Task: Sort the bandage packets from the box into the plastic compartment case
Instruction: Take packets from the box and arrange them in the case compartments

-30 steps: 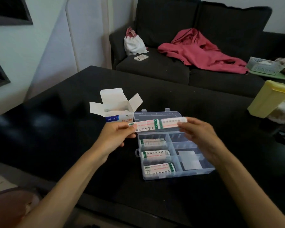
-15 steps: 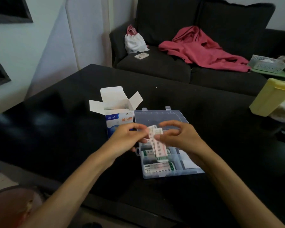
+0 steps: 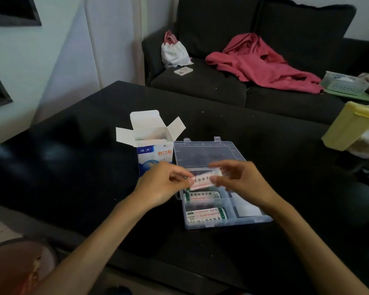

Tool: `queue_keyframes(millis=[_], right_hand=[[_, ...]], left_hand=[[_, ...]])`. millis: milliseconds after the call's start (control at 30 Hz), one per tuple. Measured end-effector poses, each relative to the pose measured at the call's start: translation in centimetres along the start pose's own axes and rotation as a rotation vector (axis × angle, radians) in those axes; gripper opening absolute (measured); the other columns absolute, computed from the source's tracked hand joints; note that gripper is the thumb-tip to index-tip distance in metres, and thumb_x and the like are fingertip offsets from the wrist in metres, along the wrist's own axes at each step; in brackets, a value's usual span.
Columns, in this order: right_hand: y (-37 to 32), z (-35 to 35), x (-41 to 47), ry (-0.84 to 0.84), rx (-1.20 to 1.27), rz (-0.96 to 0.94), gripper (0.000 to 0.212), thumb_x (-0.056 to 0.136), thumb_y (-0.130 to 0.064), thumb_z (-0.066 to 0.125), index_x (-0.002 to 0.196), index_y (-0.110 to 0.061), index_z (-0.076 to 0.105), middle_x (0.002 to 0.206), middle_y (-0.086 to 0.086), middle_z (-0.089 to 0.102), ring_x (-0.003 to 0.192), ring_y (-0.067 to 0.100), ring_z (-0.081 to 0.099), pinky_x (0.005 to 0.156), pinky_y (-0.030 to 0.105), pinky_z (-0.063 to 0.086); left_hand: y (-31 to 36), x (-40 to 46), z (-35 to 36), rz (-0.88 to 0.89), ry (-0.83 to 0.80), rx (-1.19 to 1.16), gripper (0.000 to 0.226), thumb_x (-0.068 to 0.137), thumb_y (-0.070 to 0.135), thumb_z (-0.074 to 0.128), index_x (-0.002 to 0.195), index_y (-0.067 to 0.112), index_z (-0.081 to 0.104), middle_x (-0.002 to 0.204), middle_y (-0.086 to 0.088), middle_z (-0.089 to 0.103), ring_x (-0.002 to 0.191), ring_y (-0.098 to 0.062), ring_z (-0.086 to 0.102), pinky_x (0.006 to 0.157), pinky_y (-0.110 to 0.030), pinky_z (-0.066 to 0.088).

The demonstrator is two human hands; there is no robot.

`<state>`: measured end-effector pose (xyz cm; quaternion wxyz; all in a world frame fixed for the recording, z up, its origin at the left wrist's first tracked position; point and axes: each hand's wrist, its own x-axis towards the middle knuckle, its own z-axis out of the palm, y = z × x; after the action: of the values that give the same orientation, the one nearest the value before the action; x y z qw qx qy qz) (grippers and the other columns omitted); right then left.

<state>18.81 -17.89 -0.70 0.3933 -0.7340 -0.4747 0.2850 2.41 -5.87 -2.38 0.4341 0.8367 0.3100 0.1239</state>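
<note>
Two packets [image 3: 202, 195] lie in the case [image 3: 228, 222]; both your hands [image 3: 164, 184] [image 3: 239, 177] pinch another [image 3: 202, 180] above it; the box [image 3: 151, 154] holds more.

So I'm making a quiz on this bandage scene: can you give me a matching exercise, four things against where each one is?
Things:
1. packet
2. box
3. phone
4. case

Places:
A. on the sofa seat
B. upright on the table, flaps open
C. pinched between both hands
D. flat on the table, lid open

Pairs: 1-C, 2-B, 3-A, 4-D
</note>
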Motion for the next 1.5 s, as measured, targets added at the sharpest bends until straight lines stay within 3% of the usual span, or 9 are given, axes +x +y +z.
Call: queue_keyframes(millis=[167, 400, 633, 700, 800, 867, 1000, 1200, 1500], right_hand=[[1.4, 0.8, 0.5, -0.03, -0.48, -0.027, 0.013, 0.084, -0.022, 0.068, 0.093, -0.03, 0.067, 0.097, -0.008, 0.067, 0.08, 0.0, 0.059, 0.066, 0.014, 0.048], [1.4, 1.5, 0.8, 0.044, -0.649, -0.041, 0.016, 0.077, -0.036, 0.073, 0.091, -0.028, 0.072, 0.103, -0.01, 0.065, 0.098, 0.006, 0.054, 0.085, 0.026, 0.047], [1.0, 1.3, 1.4, -0.035, -0.599, 0.008, 0.01, 0.076, -0.035, 0.073, 0.084, -0.029, 0.073, 0.078, -0.015, 0.052, 0.073, 0.005, 0.048, 0.059, 0.014, 0.036], [0.0, 1.1, 1.2, -0.009, -0.452, -0.035, 0.003, 0.08, -0.032, 0.069, 0.081, -0.029, 0.069, 0.076, -0.008, 0.06, 0.068, 0.006, 0.051, 0.057, 0.015, 0.038], [-3.1, 1.6, 2.1, 0.09, -0.288, -0.172, 0.006, 0.086, -0.026, 0.063, 0.086, -0.033, 0.063, 0.083, -0.004, 0.066, 0.072, 0.005, 0.06, 0.064, 0.018, 0.05], [-5.6, 2.6, 3.8, 0.157, -0.27, -0.264, 0.014, 0.089, -0.02, 0.058, 0.1, -0.028, 0.064, 0.093, -0.009, 0.064, 0.083, 0.002, 0.061, 0.069, 0.016, 0.05], [-9.6, 5.4, 9.1, 0.09, -0.422, -0.357, 0.023, 0.092, -0.012, 0.054, 0.112, -0.017, 0.065, 0.114, -0.001, 0.065, 0.101, 0.006, 0.06, 0.087, 0.022, 0.051], [-11.0, 6.7, 14.5, -0.427, -0.827, -0.12, 0.034, 0.085, -0.013, 0.064, 0.12, -0.015, 0.062, 0.12, 0.006, 0.061, 0.106, 0.021, 0.058, 0.086, 0.029, 0.049], [-9.6, 6.4, 13.5, -0.238, -0.7, -0.262, 0.025, 0.082, -0.018, 0.07, 0.104, -0.005, 0.067, 0.102, 0.008, 0.067, 0.086, 0.015, 0.062, 0.067, 0.016, 0.047]], left_hand=[[0.0, -0.5, 1.1, 0.098, 0.066, 0.422, 0.022, 0.087, 0.041, 0.062, 0.108, 0.038, 0.069, 0.103, 0.019, 0.067, 0.086, 0.002, 0.058, 0.068, -0.013, 0.044], [-0.1, -0.5, 1.3, 0.23, 0.19, 0.558, 0.02, 0.085, 0.042, 0.064, 0.103, 0.035, 0.068, 0.099, 0.013, 0.068, 0.091, -0.003, 0.058, 0.076, -0.02, 0.049], [-0.2, -0.5, 1.4, 0.26, 0.11, 0.683, 0.03, 0.09, 0.052, 0.05, 0.097, 0.029, 0.068, 0.094, 0.008, 0.06, 0.086, -0.006, 0.051, 0.071, -0.023, 0.045], [0.2, -0.8, 0.7, 0.258, 0.203, 0.613, 0.028, 0.091, 0.05, 0.05, 0.098, 0.029, 0.068, 0.093, 0.012, 0.062, 0.083, -0.003, 0.053, 0.07, -0.02, 0.045], [0.3, -1.0, -2.0, 0.223, 0.671, 0.467, 0.024, 0.09, 0.042, 0.054, 0.095, 0.025, 0.069, 0.092, 0.007, 0.066, 0.083, -0.005, 0.055, 0.067, -0.019, 0.038], [-0.5, -0.8, -4.0, 0.136, 0.877, 0.489, 0.023, 0.089, 0.036, 0.056, 0.102, 0.023, 0.069, 0.109, 0.003, 0.066, 0.101, -0.013, 0.053, 0.077, -0.025, 0.035], [-3.2, -0.2, -5.6, -0.108, 0.789, 0.46, 0.029, 0.092, 0.037, 0.053, 0.117, 0.027, 0.064, 0.134, 0.007, 0.052, 0.124, -0.015, 0.039, 0.098, -0.032, 0.032], [-4.5, -0.2, -5.7, -0.169, 0.754, -0.07, 0.019, 0.082, 0.034, 0.068, 0.1, 0.032, 0.072, 0.117, 0.012, 0.062, 0.106, -0.012, 0.057, 0.082, -0.032, 0.049], [-5.0, 0.1, -5.8, -0.156, 0.723, -0.111, 0.019, 0.085, 0.033, 0.065, 0.103, 0.033, 0.071, 0.12, 0.012, 0.061, 0.112, -0.012, 0.054, 0.083, -0.03, 0.046]])
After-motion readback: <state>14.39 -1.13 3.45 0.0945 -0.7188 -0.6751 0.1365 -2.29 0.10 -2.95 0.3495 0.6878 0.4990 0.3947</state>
